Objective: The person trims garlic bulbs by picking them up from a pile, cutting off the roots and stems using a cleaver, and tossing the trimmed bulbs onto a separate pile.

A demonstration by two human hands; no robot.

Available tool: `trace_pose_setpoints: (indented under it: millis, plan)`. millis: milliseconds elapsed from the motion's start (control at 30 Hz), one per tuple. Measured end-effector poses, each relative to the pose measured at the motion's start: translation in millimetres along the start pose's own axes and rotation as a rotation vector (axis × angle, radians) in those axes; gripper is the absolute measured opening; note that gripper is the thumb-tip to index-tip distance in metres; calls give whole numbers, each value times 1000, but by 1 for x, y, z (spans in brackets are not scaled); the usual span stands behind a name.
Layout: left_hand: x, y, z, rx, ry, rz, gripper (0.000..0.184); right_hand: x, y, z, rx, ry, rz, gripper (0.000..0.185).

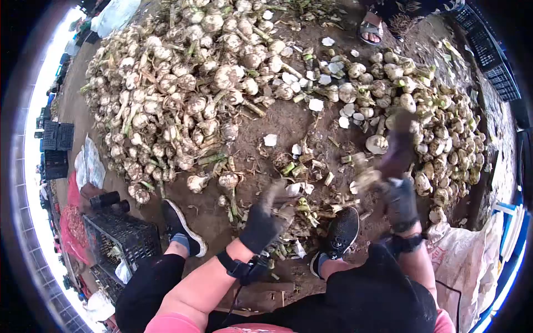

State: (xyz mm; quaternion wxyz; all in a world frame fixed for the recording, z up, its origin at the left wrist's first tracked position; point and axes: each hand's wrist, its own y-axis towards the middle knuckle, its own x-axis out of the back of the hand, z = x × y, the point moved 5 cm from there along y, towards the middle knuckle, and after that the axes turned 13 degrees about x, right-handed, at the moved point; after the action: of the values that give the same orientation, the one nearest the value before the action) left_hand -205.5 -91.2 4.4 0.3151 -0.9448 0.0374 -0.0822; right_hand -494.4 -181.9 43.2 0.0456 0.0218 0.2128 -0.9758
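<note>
My left hand (267,222), in a dark glove, is over the cut stems and scraps between my feet. Its fingers look apart, though slightly blurred, and I see nothing held in them. My right hand (401,205), also gloved, is closed around a knife; the dark, broad blade (398,147) points away from me and is smeared by motion. Just left of that hand is a blurred, pale bulb-like piece (366,178); whether it touches the hand I cannot tell. Cut stem pieces (302,205) lie between the hands.
A large heap of soil-covered, garlic-like bulbs with stems (189,83) spreads at upper left. Trimmed bulbs (444,144) are piled at right. White slices (270,140) dot the soil. Black crates (125,238) stand at left, a pale sack (463,261) at right. Another person's foot (372,32) shows at top.
</note>
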Motion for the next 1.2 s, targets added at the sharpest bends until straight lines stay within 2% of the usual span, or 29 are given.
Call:
trace_pose_setpoints:
  millis: [33, 67, 100, 133, 167, 200, 233, 300, 367, 433, 467, 500, 567, 633, 667, 700, 733, 800, 933, 967, 1033, 1067, 1133, 1200]
  plan:
    - [28, -1, 17, -43, 161, -234, 73, 25, 7, 24, 348, -94, -132, 19]
    - [55, -3, 34, -46, 320, -477, 73, 87, 23, 14, 515, -52, -324, 17]
    - [76, -3, 51, -45, 490, -697, 76, 98, 21, 46, 632, -462, -458, 17]
    - [88, 4, 70, 77, 611, -785, 78, 100, 17, 71, 873, -1077, -563, 18]
    - [100, 12, 89, 204, 729, -875, 79, 97, 18, 66, 881, -1079, -565, 18]
    - [112, 27, 115, 424, 637, -789, 82, 94, 24, 44, 775, -687, -464, 19]
    - [119, 37, 117, 299, 598, -804, 75, 84, 25, 22, 653, -303, -360, 21]
    - [125, 51, 107, 38, 466, -770, 63, 18, 18, 8, 529, -486, -173, 20]
    - [122, 59, 81, -224, 274, -644, 56, -24, 11, -18, 467, -408, 16, 17]
    - [81, 46, 40, -58, -232, -266, 55, -66, -1, -11, 351, -557, 269, 16]
    - [62, 40, 29, -81, -294, -120, 53, -82, -4, -6, 454, -660, 303, 19]
    - [42, 31, 14, 36, -489, 14, 51, -96, -7, -1, 555, -769, 340, 22]
    - [16, 21, -7, -142, 18, 47, 49, -111, -7, 2, 581, -825, 486, 25]
    - [-4, 20, 5, -64, -95, 168, 35, -118, -11, 13, 803, -830, 528, 22]
    - [-14, 19, 6, -21, -150, 224, 30, -117, -10, 14, 784, -886, 551, 21]
    - [-19, 14, -4, -56, 245, 172, 31, -116, -10, 14, 768, -939, 578, 21]
    - [-22, 16, 1, -55, 242, 175, 31, -114, -10, 13, 764, -941, 579, 21]
    - [-28, 25, 21, 35, -48, 270, 33, -109, -12, 11, 814, -973, 579, 20]
    - [-34, 34, 36, -93, 113, 247, 35, -104, -18, 21, 828, -975, 562, 20]
    - [-38, 38, 38, 27, -119, 323, 34, -104, -19, 19, 789, -977, 557, 19]
    - [-40, 37, 40, 151, -352, 395, 34, -103, -19, 16, 748, -976, 551, 18]
    - [-38, 28, 25, 33, -142, 373, 34, -102, -20, 13, 748, -977, 554, 18]
    - [-37, 21, 14, -90, 69, 347, 34, -100, -17, 13, 751, -979, 555, 17]
    - [-32, 16, 19, -10, -96, 279, 33, -98, -15, 14, 737, -938, 547, 18]
